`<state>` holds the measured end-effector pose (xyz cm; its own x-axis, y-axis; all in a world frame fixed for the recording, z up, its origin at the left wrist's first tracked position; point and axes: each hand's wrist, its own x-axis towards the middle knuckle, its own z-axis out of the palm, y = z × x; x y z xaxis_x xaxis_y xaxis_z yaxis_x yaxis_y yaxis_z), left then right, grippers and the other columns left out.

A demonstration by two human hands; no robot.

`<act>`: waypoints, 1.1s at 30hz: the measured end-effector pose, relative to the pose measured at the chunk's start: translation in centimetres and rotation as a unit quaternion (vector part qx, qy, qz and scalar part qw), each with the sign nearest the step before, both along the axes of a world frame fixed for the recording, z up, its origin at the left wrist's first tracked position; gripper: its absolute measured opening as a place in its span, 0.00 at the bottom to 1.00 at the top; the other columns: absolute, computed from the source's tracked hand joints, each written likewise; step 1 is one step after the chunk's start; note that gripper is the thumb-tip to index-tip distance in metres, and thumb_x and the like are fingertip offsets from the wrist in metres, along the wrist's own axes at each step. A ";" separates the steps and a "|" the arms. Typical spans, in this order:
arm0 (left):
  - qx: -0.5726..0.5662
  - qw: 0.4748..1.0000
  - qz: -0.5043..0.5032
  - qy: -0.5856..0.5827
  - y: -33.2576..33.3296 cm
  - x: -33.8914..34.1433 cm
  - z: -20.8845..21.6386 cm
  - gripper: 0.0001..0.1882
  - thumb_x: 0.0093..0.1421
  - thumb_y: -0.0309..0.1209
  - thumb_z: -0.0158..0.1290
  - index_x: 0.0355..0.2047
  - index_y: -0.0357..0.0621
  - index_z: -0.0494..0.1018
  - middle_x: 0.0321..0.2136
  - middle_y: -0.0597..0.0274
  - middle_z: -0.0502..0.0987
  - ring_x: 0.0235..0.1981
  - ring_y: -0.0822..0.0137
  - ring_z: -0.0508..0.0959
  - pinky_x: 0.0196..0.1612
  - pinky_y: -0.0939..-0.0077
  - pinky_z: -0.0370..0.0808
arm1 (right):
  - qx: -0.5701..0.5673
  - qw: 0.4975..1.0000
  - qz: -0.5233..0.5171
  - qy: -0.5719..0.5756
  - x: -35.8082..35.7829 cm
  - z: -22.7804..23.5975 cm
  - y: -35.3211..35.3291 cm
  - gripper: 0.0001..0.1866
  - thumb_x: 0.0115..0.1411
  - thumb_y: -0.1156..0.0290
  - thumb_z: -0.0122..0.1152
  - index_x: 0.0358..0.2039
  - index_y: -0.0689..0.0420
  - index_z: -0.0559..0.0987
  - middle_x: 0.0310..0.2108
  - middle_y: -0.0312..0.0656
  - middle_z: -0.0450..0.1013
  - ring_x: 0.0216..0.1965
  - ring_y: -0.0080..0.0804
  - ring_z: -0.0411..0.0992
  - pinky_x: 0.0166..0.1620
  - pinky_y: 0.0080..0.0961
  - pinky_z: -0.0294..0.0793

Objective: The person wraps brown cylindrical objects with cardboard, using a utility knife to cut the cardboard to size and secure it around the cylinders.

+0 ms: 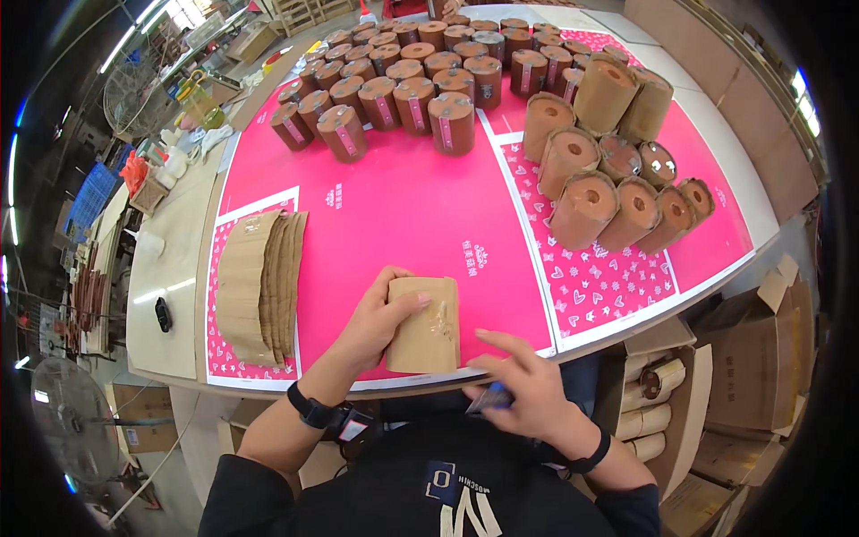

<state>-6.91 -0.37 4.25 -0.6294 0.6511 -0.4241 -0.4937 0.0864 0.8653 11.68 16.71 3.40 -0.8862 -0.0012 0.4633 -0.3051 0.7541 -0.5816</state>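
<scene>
My left hand [380, 318] grips a brown cardboard-wrapped roll [428, 336], fingers behind it and thumb on its face. A strip of shiny clear tape runs down the wrap. The roll is upright near the front edge of the pink-covered table [403, 201]. Just right of it, apart from the roll, my right hand [523, 380] curls its lower fingers round a small blue tool [497, 396] with a greyish end; its exact kind is not clear. The index finger of that hand points toward the roll. Flat brown cardboard sheets [255, 286] are stacked to the left.
Many reddish-brown cylinders [451, 123] stand across the far side. Cardboard-wrapped cylinders [586, 210] are grouped at the right, some stacked. An open carton [693, 394] with wrapped rolls sits below the table's right edge. A small black object [163, 314] lies on the left table.
</scene>
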 end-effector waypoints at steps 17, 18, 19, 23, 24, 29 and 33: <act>-0.064 0.938 -0.052 0.337 -0.7 1.1 -0.5 0.08 0.66 0.25 0.54 0.45 0.38 0.76 0.48 0.56 0.78 0.47 0.68 0.76 0.52 0.72 0.72 | -0.269 0.924 -0.101 -0.251 -0.3 -0.7 0.2 0.19 0.69 0.63 0.56 0.55 0.60 0.73 0.36 0.50 0.76 0.36 0.39 0.76 0.42 0.31 0.75; -0.067 0.937 -0.052 0.337 -0.8 1.2 -0.8 0.08 0.66 0.25 0.54 0.45 0.38 0.76 0.48 0.56 0.78 0.47 0.68 0.76 0.52 0.72 0.72 | -0.286 0.917 -0.094 -0.260 -0.5 -0.3 0.1 0.19 0.69 0.64 0.57 0.55 0.60 0.74 0.37 0.51 0.77 0.38 0.42 0.77 0.43 0.32 0.75; -0.029 0.950 -0.034 0.310 -1.0 1.3 -1.2 0.08 0.66 0.25 0.55 0.45 0.38 0.76 0.48 0.56 0.78 0.47 0.69 0.77 0.52 0.73 0.72 | -0.289 0.917 -0.093 -0.261 -0.7 -0.2 0.1 0.19 0.69 0.64 0.57 0.55 0.60 0.74 0.37 0.51 0.77 0.38 0.42 0.77 0.43 0.32 0.75; 0.073 0.969 -0.005 0.235 -1.4 1.0 -1.2 0.07 0.68 0.26 0.54 0.45 0.38 0.75 0.49 0.56 0.78 0.49 0.69 0.76 0.54 0.73 0.71 | -0.273 0.927 -0.079 -0.247 -1.3 -0.2 -0.1 0.18 0.68 0.62 0.56 0.54 0.58 0.75 0.42 0.53 0.77 0.43 0.52 0.77 0.45 0.40 0.76; 0.072 0.969 -0.005 0.235 -1.4 0.8 -1.1 0.07 0.68 0.26 0.54 0.45 0.38 0.75 0.49 0.56 0.78 0.49 0.69 0.76 0.54 0.73 0.71 | -0.267 0.930 -0.069 -0.244 -1.5 -0.3 -0.1 0.18 0.68 0.62 0.57 0.54 0.58 0.75 0.41 0.53 0.77 0.42 0.52 0.77 0.45 0.39 0.76; 0.150 0.981 -0.023 0.125 -1.4 0.0 -0.1 0.06 0.71 0.28 0.49 0.42 0.39 0.72 0.49 0.53 0.78 0.51 0.66 0.76 0.58 0.69 0.68 | -0.252 0.934 -0.067 -0.243 -2.1 0.8 -0.5 0.22 0.66 0.60 0.60 0.55 0.58 0.74 0.39 0.51 0.76 0.40 0.51 0.77 0.43 0.38 0.76; 0.168 0.980 0.031 0.099 -1.6 0.0 0.9 0.06 0.71 0.29 0.47 0.41 0.40 0.71 0.40 0.51 0.79 0.53 0.57 0.75 0.63 0.60 0.65 | -0.208 0.959 -0.148 -0.122 -2.0 0.3 -0.7 0.28 0.59 0.56 0.69 0.55 0.58 0.73 0.39 0.49 0.75 0.37 0.48 0.77 0.41 0.37 0.76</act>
